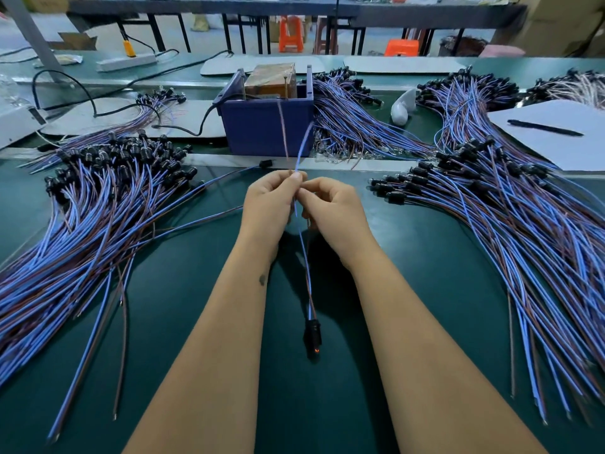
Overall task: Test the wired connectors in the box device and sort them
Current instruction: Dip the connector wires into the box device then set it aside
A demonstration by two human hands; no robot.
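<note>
Wire piles (98, 204) cover green bench (409, 290) beside stools (290, 33).

A blue plastic box device (266, 126) stands mid-desk (409, 273), heaps of blue-and-brown wired connectors left (98, 198) and right (510, 204); hands in front.

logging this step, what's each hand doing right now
Left hand: closed, pinching the wired connector by its wires.
Right hand: closed on the same wires, just beside the left.
</note>
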